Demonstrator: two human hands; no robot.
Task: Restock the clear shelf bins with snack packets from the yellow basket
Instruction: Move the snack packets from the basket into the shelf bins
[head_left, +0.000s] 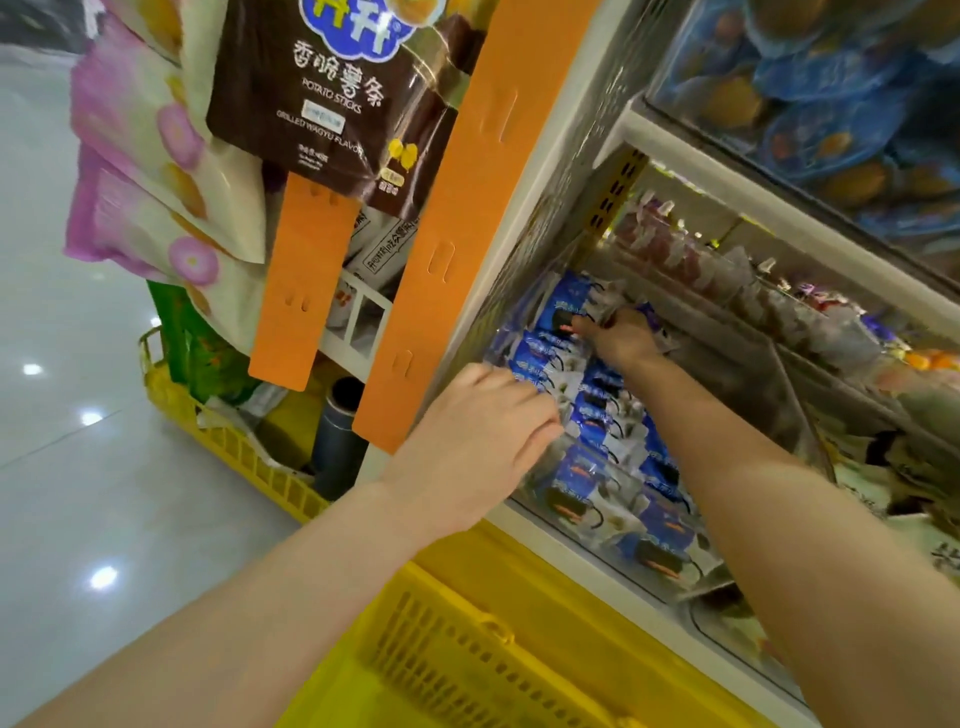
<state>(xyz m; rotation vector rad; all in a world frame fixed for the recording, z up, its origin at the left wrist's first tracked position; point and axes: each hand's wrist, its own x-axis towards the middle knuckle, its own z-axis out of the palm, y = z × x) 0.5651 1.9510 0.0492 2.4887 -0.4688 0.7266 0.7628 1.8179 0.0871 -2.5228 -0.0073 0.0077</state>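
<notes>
Left hand (483, 415) rests open on blue-and-white foil snack packets (597, 415) in clear plastic shelf bin (727, 384); right hand (621, 338) pinches one at far end.

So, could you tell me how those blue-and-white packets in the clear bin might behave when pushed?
The blue-and-white packets look like thin crinkled film, so probably light and floppy. Their glossy wrap suggests they slide over one another easily. Packed on edge in the clear bin, they would likely lean or topple without the left hand resting against them.
</notes>
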